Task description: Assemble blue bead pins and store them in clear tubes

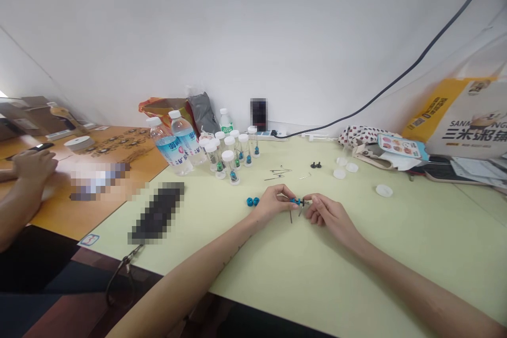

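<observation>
Low on the pale green table [356, 253], my left hand [273, 203] and my right hand [327, 214] pinch a small blue-and-metal assembly [298, 202] between their fingertips. Its exact make is too small to tell. A thin metal pin [290, 216] sticks down just below it. Two round blue parts [250, 202] lie just left of my left hand. Several thin metal pins [280, 171] lie farther ahead, and a pair of small black parts [316, 165] sits to their right.
Several clear capped vials [231, 156] holding blue parts stand ahead, beside two water bottles [170, 142]. White lids [384, 190] lie on the right, near a patterned bag [366, 136]. A co-worker's hand [35, 165] holds a dark object at the neighbouring wooden table [127, 169].
</observation>
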Available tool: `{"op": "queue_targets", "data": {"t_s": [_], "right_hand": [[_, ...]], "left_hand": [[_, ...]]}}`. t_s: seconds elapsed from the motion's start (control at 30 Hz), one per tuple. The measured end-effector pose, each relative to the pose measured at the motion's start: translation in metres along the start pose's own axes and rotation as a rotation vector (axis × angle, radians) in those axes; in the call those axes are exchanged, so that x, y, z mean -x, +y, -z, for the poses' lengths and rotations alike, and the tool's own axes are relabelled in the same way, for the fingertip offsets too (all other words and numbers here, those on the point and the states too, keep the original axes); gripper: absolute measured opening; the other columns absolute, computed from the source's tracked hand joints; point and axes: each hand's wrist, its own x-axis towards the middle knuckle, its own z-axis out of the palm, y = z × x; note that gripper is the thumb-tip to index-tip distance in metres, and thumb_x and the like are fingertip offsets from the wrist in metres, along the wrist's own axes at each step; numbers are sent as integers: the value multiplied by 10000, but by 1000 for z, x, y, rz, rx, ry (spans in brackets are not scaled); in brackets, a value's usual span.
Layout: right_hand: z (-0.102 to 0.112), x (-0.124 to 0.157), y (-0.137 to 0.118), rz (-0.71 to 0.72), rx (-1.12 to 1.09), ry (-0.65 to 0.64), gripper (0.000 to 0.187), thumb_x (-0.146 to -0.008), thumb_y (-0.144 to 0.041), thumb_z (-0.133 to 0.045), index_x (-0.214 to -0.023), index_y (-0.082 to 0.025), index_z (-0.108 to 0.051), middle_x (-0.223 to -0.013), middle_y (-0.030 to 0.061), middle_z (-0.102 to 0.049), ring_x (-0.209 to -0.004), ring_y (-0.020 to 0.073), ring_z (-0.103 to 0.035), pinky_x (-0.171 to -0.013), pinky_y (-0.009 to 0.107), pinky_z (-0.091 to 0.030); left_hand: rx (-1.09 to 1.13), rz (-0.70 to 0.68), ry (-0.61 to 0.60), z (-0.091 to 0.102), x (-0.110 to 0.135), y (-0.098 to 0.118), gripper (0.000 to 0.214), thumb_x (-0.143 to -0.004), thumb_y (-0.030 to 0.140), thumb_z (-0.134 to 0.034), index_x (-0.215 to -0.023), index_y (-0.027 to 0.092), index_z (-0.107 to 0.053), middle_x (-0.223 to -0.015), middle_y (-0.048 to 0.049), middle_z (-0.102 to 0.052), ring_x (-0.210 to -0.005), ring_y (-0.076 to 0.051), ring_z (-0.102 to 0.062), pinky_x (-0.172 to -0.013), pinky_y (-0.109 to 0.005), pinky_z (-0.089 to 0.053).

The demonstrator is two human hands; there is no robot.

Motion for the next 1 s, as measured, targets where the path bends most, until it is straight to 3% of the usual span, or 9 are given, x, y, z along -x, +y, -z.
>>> {"op": "queue_targets", "data": {"t_s": [1.0], "right_hand": [[-1,-1,3,0,0,12,527,-866,-585,-347,-1026,-150,-599,-692,50,-644,-565,143,-563,-507,262,-420]], "left_hand": [[-34,-8,-6,1,0,-1,355,-548,306,-790,-763,135,-565,-803,-65,-658,-789,-165,-619,-743,-307,-460]]}}
